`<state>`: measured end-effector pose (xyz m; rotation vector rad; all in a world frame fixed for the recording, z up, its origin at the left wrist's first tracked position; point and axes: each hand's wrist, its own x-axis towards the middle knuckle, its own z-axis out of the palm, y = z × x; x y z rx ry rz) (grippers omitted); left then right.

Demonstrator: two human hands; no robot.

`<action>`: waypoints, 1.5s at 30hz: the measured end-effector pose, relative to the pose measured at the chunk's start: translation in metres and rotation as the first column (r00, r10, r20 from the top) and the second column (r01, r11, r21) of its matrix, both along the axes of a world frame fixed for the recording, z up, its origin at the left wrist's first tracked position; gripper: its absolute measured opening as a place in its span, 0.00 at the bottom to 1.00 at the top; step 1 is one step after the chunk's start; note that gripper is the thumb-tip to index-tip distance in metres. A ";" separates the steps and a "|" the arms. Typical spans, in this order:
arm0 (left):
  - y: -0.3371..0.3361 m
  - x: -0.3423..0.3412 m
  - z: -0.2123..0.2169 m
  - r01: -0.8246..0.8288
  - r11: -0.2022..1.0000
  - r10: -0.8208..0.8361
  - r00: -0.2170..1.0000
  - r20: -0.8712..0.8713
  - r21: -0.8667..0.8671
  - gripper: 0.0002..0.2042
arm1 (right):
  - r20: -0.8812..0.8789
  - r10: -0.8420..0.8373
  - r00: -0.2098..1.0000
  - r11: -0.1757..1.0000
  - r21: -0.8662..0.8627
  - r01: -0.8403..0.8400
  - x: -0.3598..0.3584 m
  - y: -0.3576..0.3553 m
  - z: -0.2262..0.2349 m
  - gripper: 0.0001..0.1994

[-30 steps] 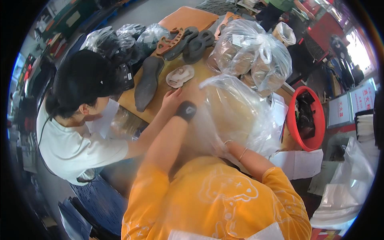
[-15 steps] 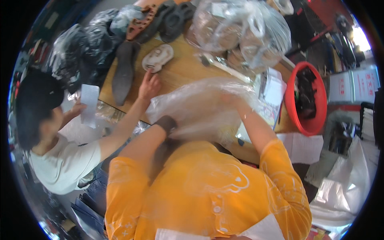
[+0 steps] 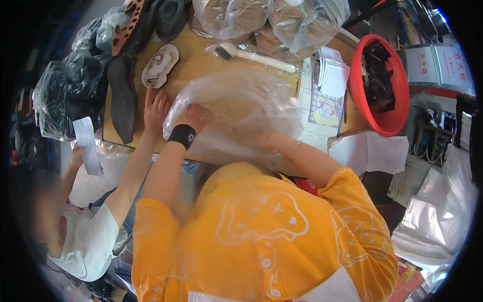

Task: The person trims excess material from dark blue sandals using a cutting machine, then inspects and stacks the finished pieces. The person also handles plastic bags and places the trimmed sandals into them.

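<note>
A large clear plastic bag [image 3: 236,95] billows over the table in front of me, blurred by motion. My left hand [image 3: 193,118], with a black band on its wrist, is against the left part of the bag, seen through the film. At the bag's near right side is my right hand [image 3: 266,141], a thin bracelet on its wrist. Film and blur hide the fingers of both hands, so their grip does not show. Left of the bag, a co-worker's hand [image 3: 156,106] touches a white sole-shaped piece [image 3: 160,65] on the table.
A dark shoe sole [image 3: 122,98] lies at the table's left edge. Behind are a white-handled brush [image 3: 261,58] and bagged brown round pieces [image 3: 297,25]. Papers [image 3: 333,73] and a red basin [image 3: 366,95] stand right. The co-worker's other hand holds a paper sheet [image 3: 88,146].
My view has shifted, so the table's things sit further left and higher. My left hand has come up from the near edge to the bag's left part. The bag has puffed out.
</note>
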<state>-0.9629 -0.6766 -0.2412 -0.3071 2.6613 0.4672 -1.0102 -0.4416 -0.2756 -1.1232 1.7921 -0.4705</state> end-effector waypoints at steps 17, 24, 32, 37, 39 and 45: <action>-0.002 0.025 -0.004 0.019 0.999 -0.001 0.924 0.382 -0.044 0.22 | -0.499 -0.222 0.838 0.936 0.130 0.326 -0.056 -0.024 -0.001 0.13; 0.012 0.019 -0.016 -0.251 0.953 0.253 0.967 -0.007 -0.168 0.39 | -0.161 -0.036 0.986 0.991 0.124 0.056 -0.019 -0.020 0.009 0.22; 0.008 0.019 -0.021 -0.200 0.963 0.207 0.978 0.017 -0.179 0.49 | -0.345 -0.491 0.800 0.787 0.218 0.577 -0.061 -0.034 0.029 0.31; 0.010 0.018 -0.025 -0.030 0.939 0.034 0.999 0.005 -0.342 0.47 | -0.250 -0.444 0.861 0.893 -0.210 0.399 -0.006 -0.044 0.102 0.26; 0.005 0.013 -0.019 0.246 0.906 -0.257 0.966 0.016 -0.343 0.41 | -0.185 -0.446 0.876 0.847 -0.402 0.347 0.020 -0.043 0.146 0.19; -0.024 -0.017 -0.004 0.567 0.767 -0.560 0.820 -0.117 0.299 0.19 | -0.222 -0.707 0.671 0.671 -0.508 0.540 0.085 -0.008 0.228 0.12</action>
